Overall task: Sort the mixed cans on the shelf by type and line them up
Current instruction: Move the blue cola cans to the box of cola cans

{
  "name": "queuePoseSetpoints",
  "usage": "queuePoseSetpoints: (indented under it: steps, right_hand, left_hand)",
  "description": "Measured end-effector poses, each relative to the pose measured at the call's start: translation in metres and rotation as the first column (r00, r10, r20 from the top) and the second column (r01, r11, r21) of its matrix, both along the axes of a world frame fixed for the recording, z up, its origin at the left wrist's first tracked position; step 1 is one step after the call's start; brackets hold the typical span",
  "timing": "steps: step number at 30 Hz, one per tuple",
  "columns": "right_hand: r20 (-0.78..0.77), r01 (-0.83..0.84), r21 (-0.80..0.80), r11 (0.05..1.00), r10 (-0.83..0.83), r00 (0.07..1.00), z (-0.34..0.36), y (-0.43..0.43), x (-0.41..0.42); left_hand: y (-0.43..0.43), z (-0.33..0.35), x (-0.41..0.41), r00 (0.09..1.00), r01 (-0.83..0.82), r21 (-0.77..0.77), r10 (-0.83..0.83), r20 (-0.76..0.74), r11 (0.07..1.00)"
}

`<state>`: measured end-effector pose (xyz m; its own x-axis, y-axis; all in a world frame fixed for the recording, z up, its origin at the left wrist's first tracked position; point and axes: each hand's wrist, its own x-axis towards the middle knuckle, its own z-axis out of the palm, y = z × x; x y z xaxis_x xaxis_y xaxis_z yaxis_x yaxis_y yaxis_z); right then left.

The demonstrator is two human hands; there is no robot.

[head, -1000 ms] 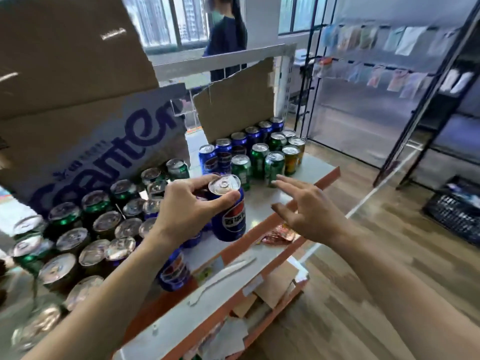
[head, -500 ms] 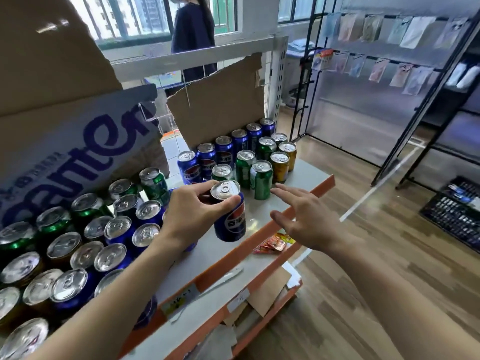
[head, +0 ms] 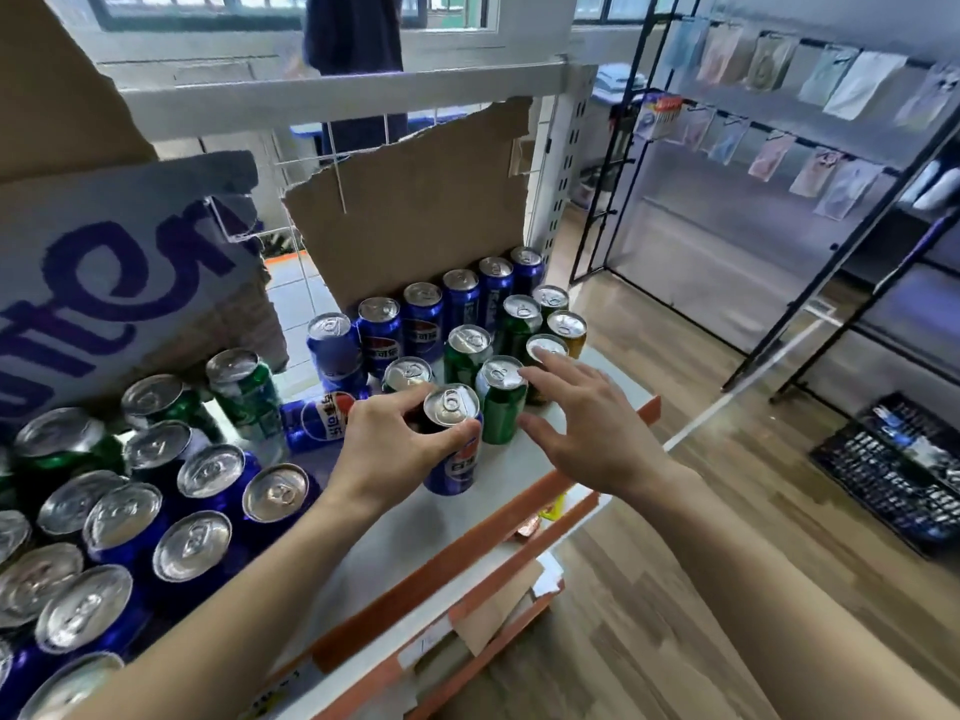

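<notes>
The left hand (head: 387, 449) reaches in from the lower left with its forearm low over the shelf (head: 415, 532). Its grip is clamped on the top of a blue can (head: 460, 467): the thumb lies on the near side of the rim and the fingers curl round the far side. The can stands upright below the grip, with its lid showing between thumb and fingers. Its base is at the front part of the shelf, though whether it rests there or is just lifted cannot be told.

The right hand (head: 587, 428) comes in from the right, palm down, with its fingers straight and spread apart. It holds nothing. Its fingertips are at the lid of a green can (head: 501, 407), which stands just right of the blue can, and its thumb is near that can's lower side. Contact cannot be told.

Behind these stand more green cans (head: 467, 350) and a gold can (head: 569, 330). Farther back, a row of blue cans (head: 423, 324) lines up along a torn cardboard sheet (head: 415, 210). Left of the grip, one blue can on its side (head: 319, 415) lies near a crowd of mixed cans (head: 197, 511).
</notes>
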<state>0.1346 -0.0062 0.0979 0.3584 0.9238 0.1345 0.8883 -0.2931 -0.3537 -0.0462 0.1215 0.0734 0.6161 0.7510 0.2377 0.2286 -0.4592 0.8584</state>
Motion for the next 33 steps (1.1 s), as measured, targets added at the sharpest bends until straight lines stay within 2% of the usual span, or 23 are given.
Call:
queuePoseSetpoints:
  steps: [3, 6, 9, 17, 20, 25, 30, 33]
  right_hand:
    - [-0.009, -0.044, 0.024, 0.999, 0.044, 0.999, -0.006, 0.008, 0.026]
    - [-0.023, -0.11, 0.034, 0.993, 0.111, 0.994, -0.015, 0.018, 0.05]
    - [-0.017, -0.212, 0.016, 0.977, 0.212, 0.977, -0.024, 0.027, 0.073]
    - [-0.037, -0.418, -0.016, 0.908, 0.417, 0.908, -0.037, 0.038, 0.116]
    - [-0.039, -0.474, -0.02, 0.88, 0.473, 0.88, -0.037, 0.041, 0.121]
    - [-0.036, -0.515, -0.017, 0.857, 0.514, 0.857, -0.042, 0.036, 0.129]
    - [-0.058, -0.501, -0.001, 0.866, 0.5, 0.864, -0.046, 0.03, 0.138]
    - [-0.079, -0.471, 0.008, 0.882, 0.47, 0.879, -0.046, 0.026, 0.142]
  left_hand:
    - [-0.005, -0.009, 0.014, 0.998, -0.056, 0.005, 0.056, -0.006, 0.998]
    - [-0.016, -0.017, 0.028, 0.984, -0.177, 0.093, 0.179, -0.006, 0.98]
    - [-0.026, -0.024, 0.039, 0.953, -0.297, 0.113, 0.302, -0.029, 0.948]
    - [-0.056, -0.043, 0.062, 0.851, -0.506, 0.128, 0.518, -0.088, 0.853]
    - [-0.062, -0.047, 0.066, 0.812, -0.572, 0.069, 0.576, -0.094, 0.817]
    - [-0.07, -0.054, 0.064, 0.804, -0.514, 0.077, 0.511, -0.305, 0.854]
    - [-0.067, -0.05, 0.061, 0.794, -0.531, 0.08, 0.529, -0.301, 0.843]
    - [-0.065, -0.042, 0.062, 0.812, -0.452, 0.263, 0.516, -0.274, 0.852]
